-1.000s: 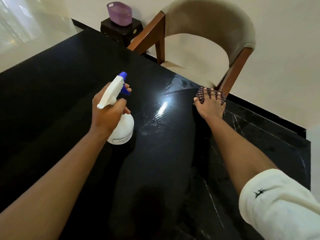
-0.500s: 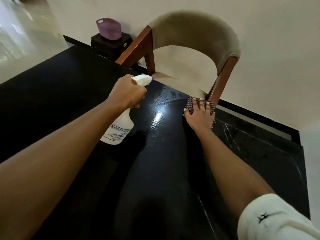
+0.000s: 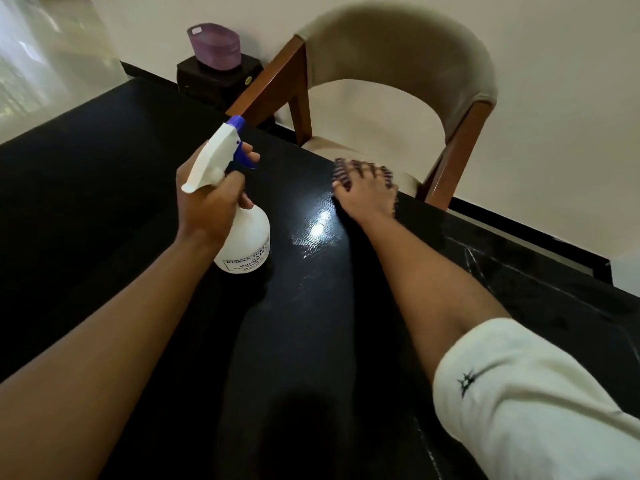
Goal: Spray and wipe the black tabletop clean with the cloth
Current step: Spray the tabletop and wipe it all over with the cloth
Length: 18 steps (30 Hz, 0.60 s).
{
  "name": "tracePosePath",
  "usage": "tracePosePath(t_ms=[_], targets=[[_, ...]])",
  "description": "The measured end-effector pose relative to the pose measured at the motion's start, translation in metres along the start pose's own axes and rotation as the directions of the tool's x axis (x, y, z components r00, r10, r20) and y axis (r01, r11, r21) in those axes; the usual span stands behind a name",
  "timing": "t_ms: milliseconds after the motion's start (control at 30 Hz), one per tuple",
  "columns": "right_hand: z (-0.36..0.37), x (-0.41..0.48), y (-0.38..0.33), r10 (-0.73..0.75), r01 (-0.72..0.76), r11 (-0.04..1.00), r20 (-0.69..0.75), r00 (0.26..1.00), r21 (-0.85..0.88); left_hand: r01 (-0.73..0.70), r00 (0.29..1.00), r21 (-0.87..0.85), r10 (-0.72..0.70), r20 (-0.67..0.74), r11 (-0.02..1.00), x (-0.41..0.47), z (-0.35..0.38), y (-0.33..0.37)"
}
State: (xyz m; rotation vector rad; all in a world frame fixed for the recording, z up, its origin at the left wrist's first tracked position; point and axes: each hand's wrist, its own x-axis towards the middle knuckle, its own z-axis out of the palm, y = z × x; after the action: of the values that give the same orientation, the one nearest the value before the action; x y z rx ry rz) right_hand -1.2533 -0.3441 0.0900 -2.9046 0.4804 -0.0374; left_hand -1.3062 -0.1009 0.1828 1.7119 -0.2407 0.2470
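Entry, head view. Step in hand, as I judge it: wiping the far strip of the tabletop (image 3: 104, 209), with the sprayer held ready.

Left hand (image 3: 207, 202): closed round the neck of the spray bottle (image 3: 244, 237), forefinger (image 3: 252, 156) hooked over the blue trigger (image 3: 242, 161). I cannot tell whether the trigger is squeezed; no mist shows. The bottle is left of centre, over the middle of the table. Whether its base touches the surface I cannot tell.

Right hand (image 3: 369, 195): flat, fingers spread and straight, pressing the cloth (image 3: 341, 168) down at the far edge, just in front of the chair (image 3: 398, 46) seat. It grips nothing. The cloth is dark and checked, mostly hidden under the palm, and blurred.

Bottle axis: long axis close to upright, base nearer me, head leaning away. The nozzle (image 3: 236, 122) points far and a little right, towards the chair frame. The cloth is too covered to give an axis.

A wet patch (image 3: 317, 232) shines between the bottle and the right hand. Fainter streaks show on the near right of the table.

Next move, my reading: the left half shows no sheen, so the nozzle needs tipping down at that area before a squeeze. The cloth then wants drawing across under flat pressure. Risk: at the present aim, spray could carry past the far edge onto the chair.
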Motion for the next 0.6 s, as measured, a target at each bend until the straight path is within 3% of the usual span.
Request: tracePosePath(t_ms=[67, 133, 267, 367, 500, 600], targets=[[-0.004, 0.004, 0.001, 0.151, -0.151, 0.989, 0.018, 0.988, 0.001, 0.027, 0.999, -0.015, -0.028, -0.025, 1.0, -0.002, 0.001, -0.002], [-0.002, -0.001, -0.015, 0.15, -0.15, 0.989, 0.009, 0.989, -0.017, 0.047, 0.998, -0.03, -0.049, -0.044, 0.998, -0.003, 0.003, -0.003], [0.009, -0.014, -0.064, -0.168, 0.169, 0.986, 0.027, 0.985, -0.006, 0.063, 0.995, -0.045, -0.066, -0.068, 0.997, -0.004, 0.004, -0.007], [0.009, -0.013, -0.067, -0.246, 0.248, 0.969, 0.086, 0.966, -0.016, 0.07, 0.995, -0.048, -0.074, -0.074, 0.996, -0.005, 0.005, -0.006], [0.001, -0.008, -0.035, -0.009, 0.009, 1.0, 0.002, 1.0, 0.015, 0.065, 0.995, -0.05, -0.068, -0.068, 0.997, -0.006, 0.006, -0.002], [-0.014, -0.004, 0.019, 0.267, -0.267, 0.964, -0.003, 0.964, -0.009, 0.06, 0.996, -0.045, -0.063, -0.068, 0.997, -0.006, 0.005, -0.003]])
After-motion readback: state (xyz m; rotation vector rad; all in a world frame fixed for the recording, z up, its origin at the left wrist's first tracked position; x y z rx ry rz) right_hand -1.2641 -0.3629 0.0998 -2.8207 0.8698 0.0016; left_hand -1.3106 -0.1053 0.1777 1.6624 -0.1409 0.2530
